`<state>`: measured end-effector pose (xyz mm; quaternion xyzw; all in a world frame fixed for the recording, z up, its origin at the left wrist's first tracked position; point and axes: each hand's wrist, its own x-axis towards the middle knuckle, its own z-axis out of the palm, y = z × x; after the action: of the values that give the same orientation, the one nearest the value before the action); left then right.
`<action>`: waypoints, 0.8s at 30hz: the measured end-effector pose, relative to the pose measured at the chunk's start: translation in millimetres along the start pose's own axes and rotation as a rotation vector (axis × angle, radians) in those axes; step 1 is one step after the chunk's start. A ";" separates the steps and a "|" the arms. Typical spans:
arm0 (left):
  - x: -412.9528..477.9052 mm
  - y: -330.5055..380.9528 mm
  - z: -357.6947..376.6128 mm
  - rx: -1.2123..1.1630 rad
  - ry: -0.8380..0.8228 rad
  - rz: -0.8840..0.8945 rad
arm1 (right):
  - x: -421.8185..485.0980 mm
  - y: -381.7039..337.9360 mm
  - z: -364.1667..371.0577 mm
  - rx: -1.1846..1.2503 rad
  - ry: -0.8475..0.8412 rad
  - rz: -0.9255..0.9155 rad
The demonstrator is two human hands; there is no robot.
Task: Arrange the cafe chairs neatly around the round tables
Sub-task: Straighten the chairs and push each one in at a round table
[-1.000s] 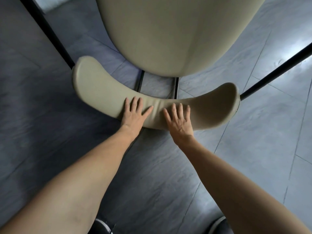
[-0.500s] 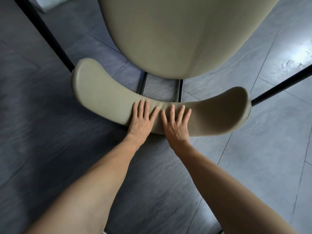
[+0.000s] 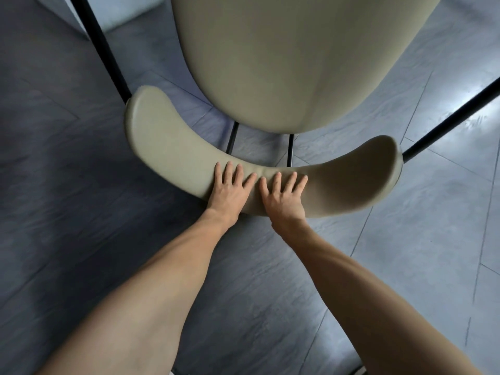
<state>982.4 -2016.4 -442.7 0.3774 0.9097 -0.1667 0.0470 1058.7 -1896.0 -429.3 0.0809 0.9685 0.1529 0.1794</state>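
Your left hand (image 3: 230, 192) and right hand (image 3: 281, 197): side by side, flat, fingers spread, gripping nothing | pressed on the curved beige padded chair backrest (image 3: 173, 155) centre | beige seat (image 3: 292, 58) beyond backrest | grey tiled floor (image 3: 405, 239) beneath

Both bare forearms stretched forward and down, converging toward the middle. Left hand (image 3: 230, 190) flat, palm down, fingers spread and pointing ahead, thumb angled toward the other hand. Right hand (image 3: 282, 197) likewise flat with fingers splayed, just beside the left, thumbs nearly meeting. Wrists slightly bent back.
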 end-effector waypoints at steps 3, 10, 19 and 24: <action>-2.1 -8.0 -18.5 -0.016 0.007 0.009 | -3.8 9.9 -15.8 -0.001 0.003 -0.018; 0.2 -31.2 -76.9 -0.009 0.048 0.047 | -15.2 35.8 -66.6 -0.021 0.070 -0.022; 11.6 -75.0 -148.8 -0.108 0.091 0.175 | -16.1 57.7 -133.1 0.010 0.171 0.002; 10.1 -85.7 -184.1 -0.161 0.073 0.205 | -26.5 70.2 -156.9 -0.037 0.219 0.003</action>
<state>922.4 -2003.7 -248.8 0.4693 0.8779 -0.0735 0.0606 1031.8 -1877.5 -258.4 0.0618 0.9791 0.1790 0.0737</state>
